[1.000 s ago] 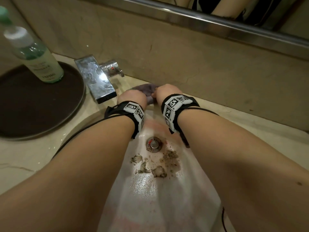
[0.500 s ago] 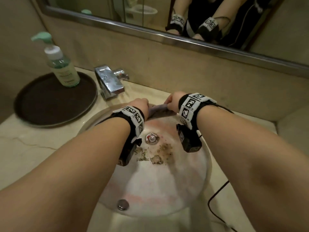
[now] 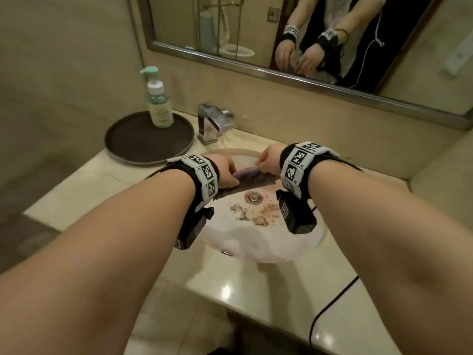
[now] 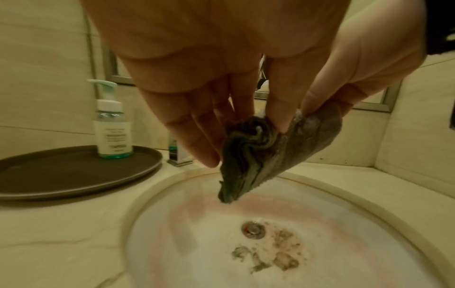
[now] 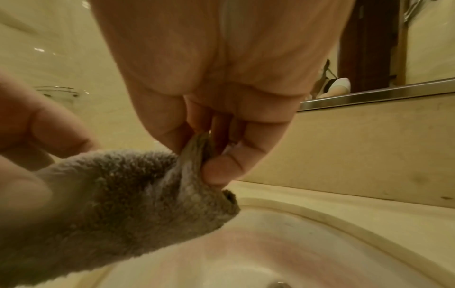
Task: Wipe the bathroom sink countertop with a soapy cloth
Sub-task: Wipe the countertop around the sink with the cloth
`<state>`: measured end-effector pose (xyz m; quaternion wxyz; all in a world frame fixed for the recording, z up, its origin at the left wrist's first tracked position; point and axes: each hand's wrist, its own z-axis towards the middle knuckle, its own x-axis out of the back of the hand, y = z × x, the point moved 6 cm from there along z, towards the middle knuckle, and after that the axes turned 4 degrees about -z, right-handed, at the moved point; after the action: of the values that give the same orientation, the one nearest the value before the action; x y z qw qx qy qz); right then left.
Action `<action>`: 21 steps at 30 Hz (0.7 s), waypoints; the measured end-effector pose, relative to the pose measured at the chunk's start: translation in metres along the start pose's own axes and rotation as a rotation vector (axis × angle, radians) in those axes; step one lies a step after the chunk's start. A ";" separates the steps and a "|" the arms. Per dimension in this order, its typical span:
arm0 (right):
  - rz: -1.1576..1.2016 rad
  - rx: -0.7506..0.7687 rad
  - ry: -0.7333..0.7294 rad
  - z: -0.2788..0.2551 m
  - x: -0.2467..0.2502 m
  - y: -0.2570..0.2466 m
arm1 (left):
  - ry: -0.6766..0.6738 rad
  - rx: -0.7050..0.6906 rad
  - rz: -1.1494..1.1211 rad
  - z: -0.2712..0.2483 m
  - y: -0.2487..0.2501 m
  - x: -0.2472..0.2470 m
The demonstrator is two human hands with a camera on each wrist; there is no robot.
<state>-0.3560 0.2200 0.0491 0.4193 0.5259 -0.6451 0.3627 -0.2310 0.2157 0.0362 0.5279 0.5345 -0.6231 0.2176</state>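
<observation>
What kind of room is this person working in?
Most likely a bathroom, perhaps in a hotel or home. A round sink basin is set in a stone countertop, with a faucet behind it, a pump soap bottle on a tray, and a toilet reflected in the wall mirror.
</observation>
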 end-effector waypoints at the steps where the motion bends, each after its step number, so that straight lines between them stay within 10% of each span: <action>1: 0.037 0.016 -0.003 -0.004 -0.004 -0.012 | -0.018 0.012 0.005 -0.011 -0.011 0.000; 21: 0.136 0.261 -0.023 0.039 -0.015 -0.306 | 0.145 0.272 0.080 -0.042 -0.293 0.057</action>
<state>-0.0601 0.1341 0.0290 0.3144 0.5353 -0.6311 0.4651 0.0571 0.1281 0.0160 0.4852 0.5586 -0.5690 0.3588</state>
